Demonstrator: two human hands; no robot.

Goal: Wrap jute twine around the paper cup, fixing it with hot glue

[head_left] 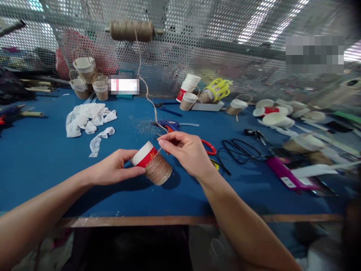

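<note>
My left hand (115,167) grips a paper cup (152,163) lying on its side above the blue table (42,158). The cup is white and red at its base end, and its wider part is wrapped in brown twine. My right hand (187,150) pinches the twine strand (146,94) right at the cup. That strand runs up to a twine spool (131,31) hung on the perforated metal screen at the back.
White lace scraps (87,122) lie at left. Finished twine-wrapped cups with handles (87,77) stand at the back left. A blue glue gun (169,125), red-handled scissors (208,147), black scissors (255,133), stacked cups (188,88) and a purple tool (287,175) lie to the right.
</note>
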